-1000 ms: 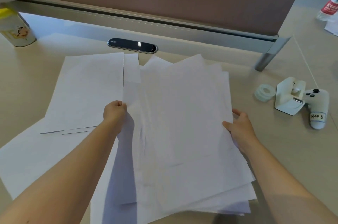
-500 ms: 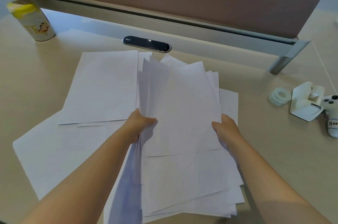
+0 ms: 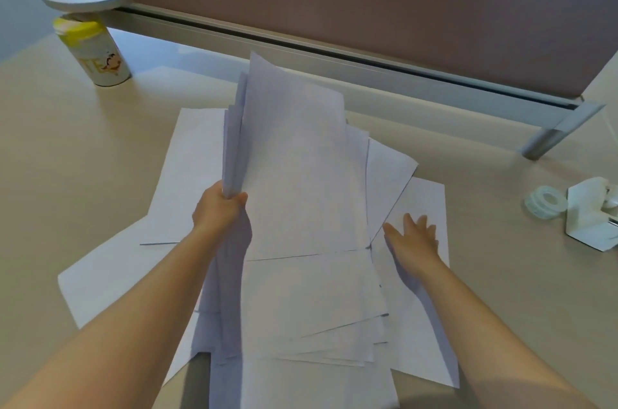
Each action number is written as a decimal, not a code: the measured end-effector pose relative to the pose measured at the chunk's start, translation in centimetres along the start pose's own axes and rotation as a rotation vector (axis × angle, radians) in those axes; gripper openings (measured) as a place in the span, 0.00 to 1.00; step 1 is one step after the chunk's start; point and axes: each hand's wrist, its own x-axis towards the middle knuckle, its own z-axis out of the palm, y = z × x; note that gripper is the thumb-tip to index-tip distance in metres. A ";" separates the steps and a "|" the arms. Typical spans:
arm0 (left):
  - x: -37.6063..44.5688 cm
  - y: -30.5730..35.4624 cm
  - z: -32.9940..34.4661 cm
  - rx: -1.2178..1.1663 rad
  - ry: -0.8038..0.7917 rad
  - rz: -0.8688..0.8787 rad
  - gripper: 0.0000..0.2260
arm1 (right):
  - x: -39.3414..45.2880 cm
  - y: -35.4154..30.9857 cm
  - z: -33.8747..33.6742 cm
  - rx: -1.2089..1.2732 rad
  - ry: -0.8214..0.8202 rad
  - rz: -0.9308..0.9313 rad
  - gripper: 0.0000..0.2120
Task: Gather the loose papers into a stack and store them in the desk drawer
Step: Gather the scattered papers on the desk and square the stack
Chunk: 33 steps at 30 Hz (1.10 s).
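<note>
Since half-second ago: right hand [image 3: 413, 239] let go of bundle [image 3: 294, 181], now flat, fingers spread, on single sheet [image 3: 424, 208] at 3 o'clock of bundle. Left hand [image 3: 219, 211] alone pinches bundle's left edge, thumb on top, lifting it tilted off desk [image 3: 67, 147]. Bundle's long axis runs 6 to 12 o'clock. Right hand nearest loose sheet; more sheets [image 3: 174, 201] lie flat at 9 o'clock, beyond left hand. Far left: canister [image 3: 95, 54]. Drawer not visible.

Your left hand [image 3: 219, 208] is raised, fingers and thumb curled tight in a pinch, forearm stretched forward. Your right hand [image 3: 413, 238] lies lower, palm down, fingers straight and slightly spread, arm reaching out.
</note>
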 end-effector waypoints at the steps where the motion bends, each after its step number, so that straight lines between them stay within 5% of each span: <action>1: 0.6 -0.3 -0.2 0.016 -0.021 0.004 0.12 | 0.2 -0.6 0.4 0.035 -0.007 -0.024 0.31; 4: 1.7 -0.3 -0.7 0.054 -0.090 0.018 0.07 | 1.1 -2.1 1.2 0.188 -0.044 -0.054 0.32; 10: 3.5 0.5 -1.1 -0.041 -0.226 0.017 0.15 | 2.1 -5.5 3.1 0.764 -0.050 -0.068 0.33; 15: 7.0 -0.1 -3.7 -0.044 -0.126 0.000 0.15 | 3.0 -6.3 2.6 0.206 0.235 -0.052 0.25; 19: 9.5 -0.1 -5.2 0.304 -0.019 0.041 0.14 | 3.0 -7.8 4.2 0.035 0.136 0.021 0.31; 23: 10.7 0.3 -5.7 0.424 -0.078 0.102 0.18 | 3.9 -9.4 4.6 0.003 0.061 -0.011 0.34; 29: 11.2 1.5 -4.7 0.281 -0.261 0.119 0.20 | 5.6 -11.7 5.6 0.444 -0.014 -0.125 0.33; 32: 11.6 1.6 -5.2 0.175 -0.303 0.067 0.26 | 5.5 -12.3 4.6 0.820 0.022 -0.063 0.10; 33: 11.6 1.5 -5.5 0.150 -0.285 0.056 0.25 | 5.3 -12.4 4.1 0.851 0.072 -0.031 0.11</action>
